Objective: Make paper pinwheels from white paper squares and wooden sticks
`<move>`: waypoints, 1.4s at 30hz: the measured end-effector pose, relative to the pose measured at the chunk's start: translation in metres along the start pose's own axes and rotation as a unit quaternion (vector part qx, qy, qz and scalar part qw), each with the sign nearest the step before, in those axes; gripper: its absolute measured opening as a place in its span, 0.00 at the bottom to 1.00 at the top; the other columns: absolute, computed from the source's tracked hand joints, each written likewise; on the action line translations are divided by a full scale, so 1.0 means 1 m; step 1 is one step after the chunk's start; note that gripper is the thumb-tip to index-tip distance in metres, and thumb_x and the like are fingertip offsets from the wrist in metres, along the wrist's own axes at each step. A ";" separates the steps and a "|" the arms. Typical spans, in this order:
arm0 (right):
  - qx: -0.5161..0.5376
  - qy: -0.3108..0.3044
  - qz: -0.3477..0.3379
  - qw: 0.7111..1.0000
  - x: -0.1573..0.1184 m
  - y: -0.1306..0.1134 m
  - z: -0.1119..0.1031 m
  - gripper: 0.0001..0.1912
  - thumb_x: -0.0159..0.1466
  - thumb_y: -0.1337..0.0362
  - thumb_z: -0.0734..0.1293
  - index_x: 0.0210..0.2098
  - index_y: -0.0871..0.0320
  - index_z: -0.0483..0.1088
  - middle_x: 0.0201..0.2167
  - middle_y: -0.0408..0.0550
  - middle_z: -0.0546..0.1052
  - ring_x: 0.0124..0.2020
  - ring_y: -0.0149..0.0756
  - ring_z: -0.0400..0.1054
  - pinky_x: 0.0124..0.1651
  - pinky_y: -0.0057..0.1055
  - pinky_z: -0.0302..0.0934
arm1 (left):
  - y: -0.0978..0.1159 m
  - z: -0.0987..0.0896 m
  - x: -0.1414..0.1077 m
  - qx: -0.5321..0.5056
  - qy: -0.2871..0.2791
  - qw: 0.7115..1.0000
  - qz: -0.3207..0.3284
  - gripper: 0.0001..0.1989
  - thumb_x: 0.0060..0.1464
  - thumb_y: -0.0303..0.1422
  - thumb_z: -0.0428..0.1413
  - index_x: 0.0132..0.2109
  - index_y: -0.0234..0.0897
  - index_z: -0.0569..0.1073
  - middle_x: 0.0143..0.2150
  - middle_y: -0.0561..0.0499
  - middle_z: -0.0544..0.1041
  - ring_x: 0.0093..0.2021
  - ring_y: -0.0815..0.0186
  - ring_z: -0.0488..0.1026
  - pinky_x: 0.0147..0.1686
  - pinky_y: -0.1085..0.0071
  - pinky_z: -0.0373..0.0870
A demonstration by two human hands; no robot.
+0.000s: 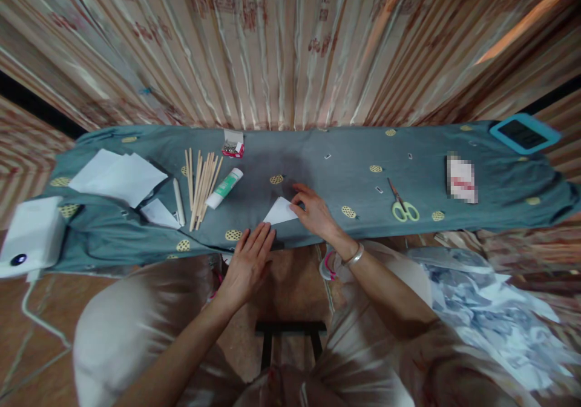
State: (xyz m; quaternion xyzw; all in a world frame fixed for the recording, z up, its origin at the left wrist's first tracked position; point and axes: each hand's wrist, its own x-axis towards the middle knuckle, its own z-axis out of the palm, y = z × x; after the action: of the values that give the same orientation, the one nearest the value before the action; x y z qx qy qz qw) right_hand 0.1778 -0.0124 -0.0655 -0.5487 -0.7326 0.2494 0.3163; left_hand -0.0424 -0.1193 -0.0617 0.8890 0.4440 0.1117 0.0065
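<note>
A small folded piece of white paper (280,211), roughly triangular, lies near the front edge of the cloth-covered table. My left hand (251,255) rests with its fingers stretched out at the paper's left corner, on the table edge. At the paper's right side is my right hand (316,214), a bracelet on its wrist, with thumb and index finger pinching the paper's edge. To the left lie a green-and-white glue tube (225,188) and several thin wooden sticks (204,183). Green-handled scissors (402,206) lie to the right, partly apart at the blades.
Farther left are white paper sheets (118,175), a smaller paper piece (158,214), a white pen-like stick (178,202) and a white device (34,234) with a cable. A small red box (233,144) stands open behind. Rightward are a blurred-out packet (462,178) and a blue-framed clock (525,133).
</note>
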 end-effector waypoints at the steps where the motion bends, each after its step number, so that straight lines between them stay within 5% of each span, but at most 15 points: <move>1: 0.000 -0.001 0.001 1.000 0.000 0.000 0.000 0.05 0.61 0.71 0.68 0.31 0.54 0.72 0.60 0.53 0.73 0.61 0.43 0.67 0.66 0.44 0.58 | -0.002 0.000 -0.003 0.002 0.005 1.000 -0.002 0.29 0.61 0.26 0.49 0.68 0.25 0.60 0.70 0.33 0.62 0.70 0.49 0.58 0.66 0.50 0.56; 7: 0.020 -0.006 0.009 1.000 0.001 -0.005 -0.005 0.04 0.61 0.70 0.67 0.32 0.55 0.71 0.59 0.55 0.73 0.62 0.44 0.67 0.65 0.45 0.57 | -0.008 -0.002 -0.011 -0.019 0.026 0.999 -0.010 0.30 0.61 0.26 0.49 0.69 0.28 0.56 0.67 0.34 0.66 0.68 0.50 0.63 0.64 0.48 0.59; 11: 0.058 0.003 0.030 0.998 0.000 -0.010 -0.011 0.02 0.63 0.66 0.66 0.33 0.54 0.71 0.55 0.52 0.76 0.51 0.41 0.73 0.58 0.42 0.63 | -0.009 -0.006 -0.004 -0.059 0.060 0.996 -0.030 0.33 0.63 0.29 0.50 0.72 0.33 0.50 0.66 0.34 0.67 0.66 0.50 0.65 0.63 0.48 0.62; 16: 0.098 0.002 0.032 0.995 -0.006 -0.019 -0.013 0.04 0.64 0.62 0.65 0.36 0.55 0.71 0.38 0.46 0.81 0.34 0.35 0.73 0.43 0.33 0.66 | -0.008 -0.013 0.017 -0.086 0.138 0.985 -0.051 0.36 0.64 0.30 0.52 0.73 0.37 0.43 0.70 0.28 0.58 0.67 0.46 0.63 0.59 0.48 0.68; 22: 0.120 -0.062 -0.036 0.990 -0.013 -0.037 -0.013 0.08 0.65 0.61 0.66 0.33 0.56 0.75 0.34 0.45 0.80 0.35 0.33 0.73 0.40 0.29 0.64 | -0.003 -0.017 0.041 -0.168 0.129 0.976 -0.057 0.35 0.66 0.28 0.48 0.73 0.40 0.42 0.73 0.30 0.52 0.67 0.51 0.64 0.56 0.56 0.73; 26: 0.099 -0.089 -0.081 0.988 -0.016 -0.043 -0.022 0.11 0.67 0.64 0.62 0.35 0.56 0.77 0.40 0.48 0.81 0.41 0.35 0.75 0.46 0.31 0.66 | -0.002 -0.019 0.050 -0.187 0.129 0.972 -0.062 0.32 0.66 0.26 0.46 0.72 0.40 0.46 0.67 0.35 0.63 0.65 0.55 0.67 0.58 0.59 0.72; 31: 0.083 -0.064 -0.069 0.992 -0.017 -0.032 -0.032 0.18 0.63 0.72 0.59 0.42 0.54 0.79 0.47 0.48 0.81 0.49 0.36 0.75 0.55 0.35 0.66 | -0.008 -0.022 0.054 -0.173 0.148 0.970 -0.087 0.22 0.65 0.27 0.48 0.65 0.37 0.63 0.53 0.41 0.72 0.48 0.61 0.76 0.47 0.65 0.76; 42: 0.021 -0.019 -0.058 0.998 -0.028 -0.022 -0.033 0.15 0.64 0.71 0.61 0.42 0.54 0.77 0.48 0.48 0.80 0.49 0.38 0.76 0.55 0.36 0.69 | -0.014 -0.021 0.063 -0.057 0.143 0.987 -0.049 0.08 0.62 0.28 0.55 0.43 0.39 0.79 0.45 0.44 0.77 0.45 0.57 0.70 0.40 0.61 0.64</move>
State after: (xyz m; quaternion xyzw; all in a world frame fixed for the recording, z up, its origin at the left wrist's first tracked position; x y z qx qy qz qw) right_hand 0.1936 -0.0445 -0.0329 -0.4939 -0.7637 0.2565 0.3274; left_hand -0.0211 -0.0633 -0.0302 0.8393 0.4764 0.2621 -0.0003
